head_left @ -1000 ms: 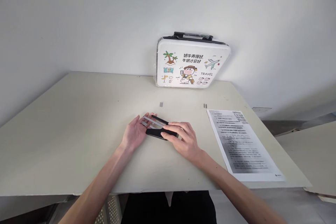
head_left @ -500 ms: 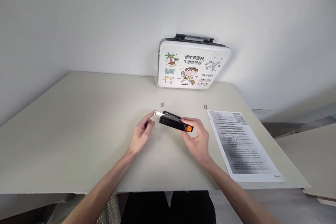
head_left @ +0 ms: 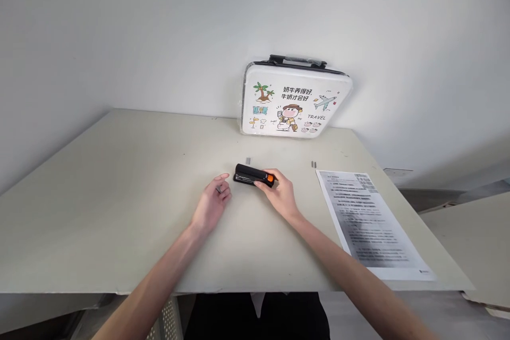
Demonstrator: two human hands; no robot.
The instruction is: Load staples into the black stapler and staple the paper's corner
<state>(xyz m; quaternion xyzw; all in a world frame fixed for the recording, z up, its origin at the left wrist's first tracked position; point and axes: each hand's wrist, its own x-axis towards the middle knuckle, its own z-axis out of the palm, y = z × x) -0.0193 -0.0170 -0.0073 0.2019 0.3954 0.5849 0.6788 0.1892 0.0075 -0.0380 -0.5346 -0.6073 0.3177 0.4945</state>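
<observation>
A black stapler (head_left: 249, 174) with an orange end lies over the middle of the table, its top arm lowered nearly flat along its base. My right hand (head_left: 281, 194) grips the orange end between thumb and fingers. Just left of the stapler's other end is my left hand (head_left: 215, 199), curled and apart from it. A small grey piece (head_left: 218, 189) shows between those curled fingers, too small to make out clearly. Behind the stapler lies a short grey strip of staples (head_left: 248, 160). Farther right are more small staple strips (head_left: 313, 164).
A printed sheet of paper (head_left: 370, 223) lies at the table's right side. Against the wall stands a white case (head_left: 297, 98) with cartoon pictures and a black handle. The table's (head_left: 119, 212) front edge is close to my body.
The stapler was spread open with its metal rail out near my left forefinger; now it is folded together and lower. My right hand moved left with it, and my left fingers curled back.
</observation>
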